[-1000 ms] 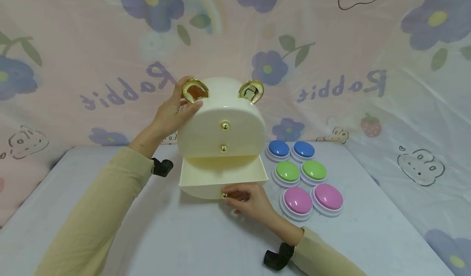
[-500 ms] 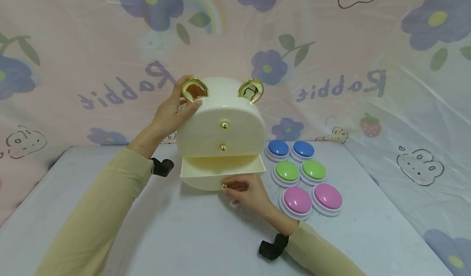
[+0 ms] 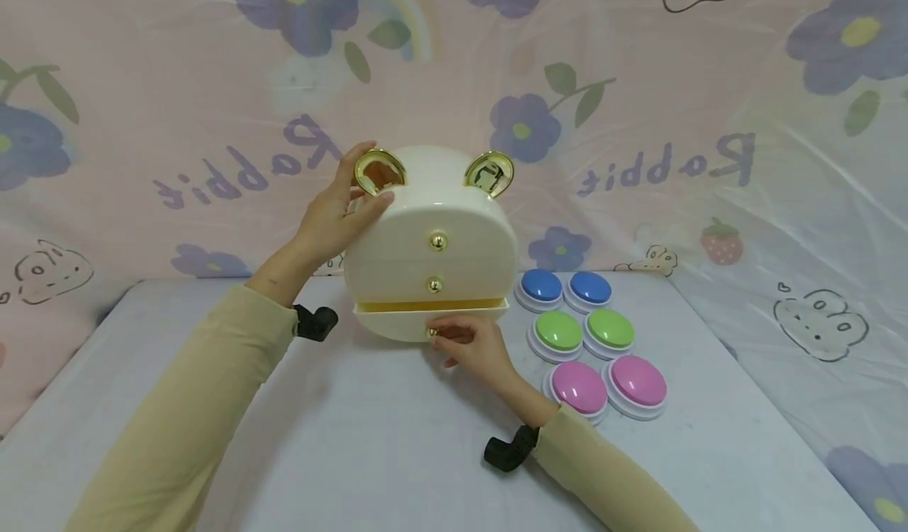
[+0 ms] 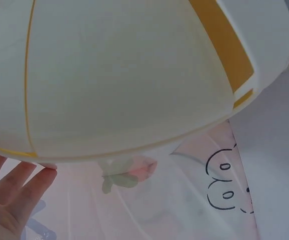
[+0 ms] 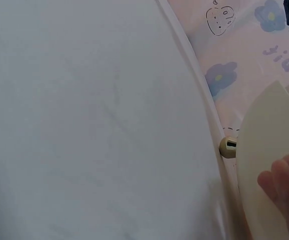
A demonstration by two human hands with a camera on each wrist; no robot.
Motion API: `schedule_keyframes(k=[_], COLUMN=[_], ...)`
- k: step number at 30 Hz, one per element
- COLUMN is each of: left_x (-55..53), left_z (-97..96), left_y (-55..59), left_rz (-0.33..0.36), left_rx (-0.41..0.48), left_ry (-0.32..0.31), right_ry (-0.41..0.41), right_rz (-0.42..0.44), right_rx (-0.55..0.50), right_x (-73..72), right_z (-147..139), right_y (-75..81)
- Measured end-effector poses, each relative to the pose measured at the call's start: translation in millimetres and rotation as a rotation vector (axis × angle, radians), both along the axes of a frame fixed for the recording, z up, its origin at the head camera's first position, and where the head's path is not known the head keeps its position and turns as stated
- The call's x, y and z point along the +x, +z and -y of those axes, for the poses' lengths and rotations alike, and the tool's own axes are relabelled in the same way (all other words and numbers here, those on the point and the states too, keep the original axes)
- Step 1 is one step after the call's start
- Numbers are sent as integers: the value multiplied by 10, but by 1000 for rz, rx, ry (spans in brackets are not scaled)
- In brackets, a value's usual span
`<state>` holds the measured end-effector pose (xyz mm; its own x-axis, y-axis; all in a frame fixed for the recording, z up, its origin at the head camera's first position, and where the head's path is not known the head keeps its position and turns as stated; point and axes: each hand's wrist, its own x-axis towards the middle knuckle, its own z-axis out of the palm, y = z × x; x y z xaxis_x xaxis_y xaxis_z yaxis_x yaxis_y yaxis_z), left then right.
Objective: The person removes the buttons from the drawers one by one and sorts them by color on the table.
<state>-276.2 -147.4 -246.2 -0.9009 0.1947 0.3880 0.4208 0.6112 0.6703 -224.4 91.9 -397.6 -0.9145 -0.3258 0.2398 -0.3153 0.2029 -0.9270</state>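
A cream storage box (image 3: 433, 232) with gold ears and gold knobs stands on the table in the head view. Its bottom drawer (image 3: 397, 325) sticks out a little, with a narrow gap along its top. My right hand (image 3: 475, 351) pinches that drawer's gold knob (image 3: 432, 332) between thumb and fingers. At the upper left, my left hand (image 3: 333, 213) grips the box around its left gold ear (image 3: 379, 172). In the left wrist view, fingers of the left hand (image 4: 17, 192) touch the box's edge. The right wrist view shows the right hand's fingers (image 5: 284, 185) at the drawer front.
To the right of the box stand several round push buttons in pairs: blue ones (image 3: 541, 285) at the back, green ones (image 3: 558, 331) in the middle, pink ones (image 3: 579, 388) in front. A patterned cloth (image 3: 440, 67) hangs behind the white table (image 3: 340, 445).
The bottom drawer has slid inward, its gap shrinking from wide to narrow. My right hand has moved forward with the knob. My left hand has kept its hold on the box.
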Motion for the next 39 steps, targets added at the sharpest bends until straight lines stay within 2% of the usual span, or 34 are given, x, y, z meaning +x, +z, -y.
schedule_keyframes(k=[6,13,21,30,34,39], left_x=[6,11,24,16,11,24], left_z=[-3,-3,22,9,-12,-35], left_y=[-10,12,45,52,26,-19], left_rz=[-6,17,55,38,15,-36], left_rx=[8,24,5,9,19,26], left_ry=[-1,-21,-36,-47,-35,-11], right_ry=[-16,-28,-25,-60,-28,56], right_rz=[-9,1,3,10,5,-6], right_rx=[-7,-25,-40,-34,-26,-3], right_x=[-89,-121,23,43,29,-63], right_z=[17,40,95,114,81,-9], right_y=[-57,-48,181,233,215,59])
